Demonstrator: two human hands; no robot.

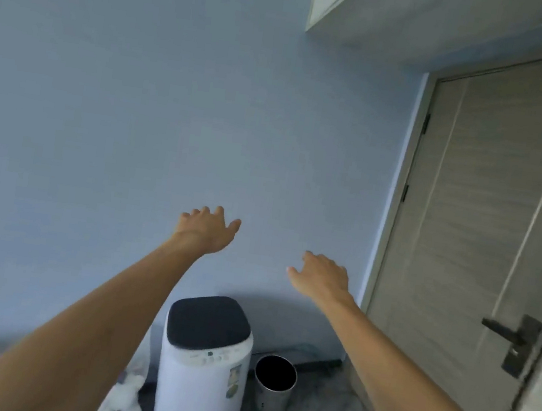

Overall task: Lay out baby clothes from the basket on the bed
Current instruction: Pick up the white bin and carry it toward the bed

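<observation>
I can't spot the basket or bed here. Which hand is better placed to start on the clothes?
Neither clearly. The left hand and right hand are both empty, open and raised toward the blue wall. No basket, bed or baby clothes show, so the view must turn first.

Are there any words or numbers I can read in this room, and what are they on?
None can be read.
White machine: small print on its top panel, too blurred.
Sticker on its side: too blurred.
Door handle plate: no text visible.
</observation>
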